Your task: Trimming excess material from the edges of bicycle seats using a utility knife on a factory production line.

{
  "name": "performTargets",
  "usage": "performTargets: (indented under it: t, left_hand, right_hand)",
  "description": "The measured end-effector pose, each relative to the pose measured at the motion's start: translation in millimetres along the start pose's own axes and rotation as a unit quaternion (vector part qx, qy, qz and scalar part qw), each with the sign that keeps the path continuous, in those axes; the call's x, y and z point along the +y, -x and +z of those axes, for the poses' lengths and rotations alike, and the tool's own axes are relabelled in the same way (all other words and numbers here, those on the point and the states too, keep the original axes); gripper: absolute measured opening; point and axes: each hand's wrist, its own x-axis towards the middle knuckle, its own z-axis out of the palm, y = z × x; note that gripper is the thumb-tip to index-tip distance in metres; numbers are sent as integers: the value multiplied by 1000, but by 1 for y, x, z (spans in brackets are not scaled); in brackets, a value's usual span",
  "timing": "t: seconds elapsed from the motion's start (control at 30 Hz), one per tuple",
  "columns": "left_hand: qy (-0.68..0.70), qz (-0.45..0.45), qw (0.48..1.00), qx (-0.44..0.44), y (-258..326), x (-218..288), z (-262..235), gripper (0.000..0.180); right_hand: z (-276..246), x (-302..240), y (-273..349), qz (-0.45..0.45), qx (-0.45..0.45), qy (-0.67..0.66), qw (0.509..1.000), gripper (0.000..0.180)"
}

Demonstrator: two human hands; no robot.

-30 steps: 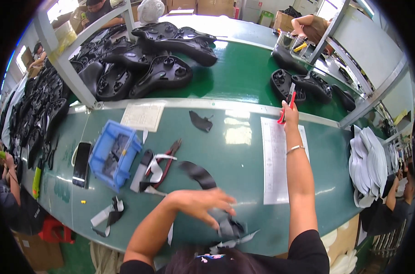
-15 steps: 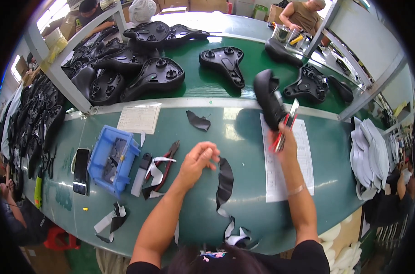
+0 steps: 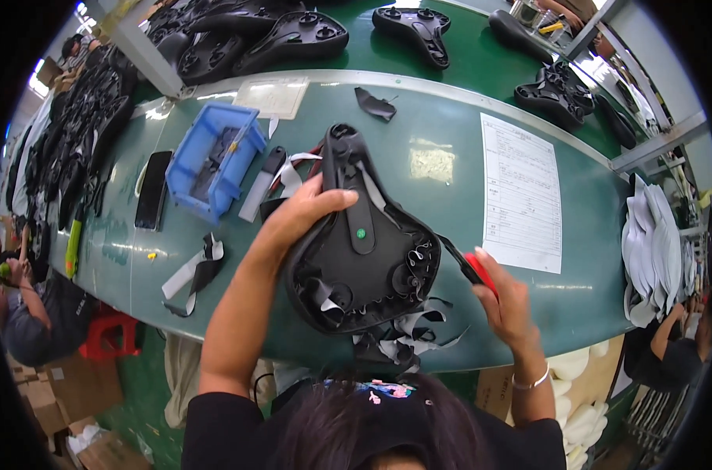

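Note:
A black bicycle saddle [image 3: 336, 266] is tilted underside up in front of me, its nose pointing away. My left hand [image 3: 305, 211] is closed on the saddle's narrow nose end, thumb over the underside. Loose cover edges curl inside the saddle's rim, and a green dot marks its middle. Just right of the saddle, my right hand [image 3: 503, 298] is closed around a red and black utility knife [image 3: 481, 274], its front end toward the saddle's right edge. Black and white cover scraps [image 3: 407, 341] lie under the saddle's near side.
Left of the saddle are a blue bin [image 3: 215, 160] of scraps, a phone [image 3: 153, 190], a clear-bladed tool [image 3: 262, 184] and partly hidden pliers. A printed sheet [image 3: 520, 196] lies right. More saddles [image 3: 305, 39] cover the raised back shelf; white covers [image 3: 652, 251] are stacked at the far right.
The saddle has come from the right hand's side to the middle, and my left hand now grips it. My right hand keeps the knife, lower now. The view has tilted down.

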Motion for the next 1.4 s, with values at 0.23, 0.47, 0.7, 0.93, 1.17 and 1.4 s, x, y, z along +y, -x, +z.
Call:
performTargets:
  t: [0.23,0.47,0.7,0.93,1.17,1.4]
  left_hand:
    - [-170,12,985,-25,-6,28,8,49]
    - [-63,56,991,104,26,-7,3,44]
    - [6,123,970,209,80,-30,14,53]
    - [-30,174,931,318,95,-61,14,60]
    - [-566,301,728,243,92,-42,36,68]
    - [-566,325,757,29,23,-35,49,17]
  right_hand:
    - [-13,-25,-37,-172,-160,354,905,62]
    - [66,-31,65,58,-23,115,991,58]
    - [54,-38,65,271,33,-88,958,57]
    - [71,-40,-52,52,35,-76,995,43]
    - [38,-37,-31,160,177,-328,914,39]
    - [24,-39,5,73,48,-32,996,52]
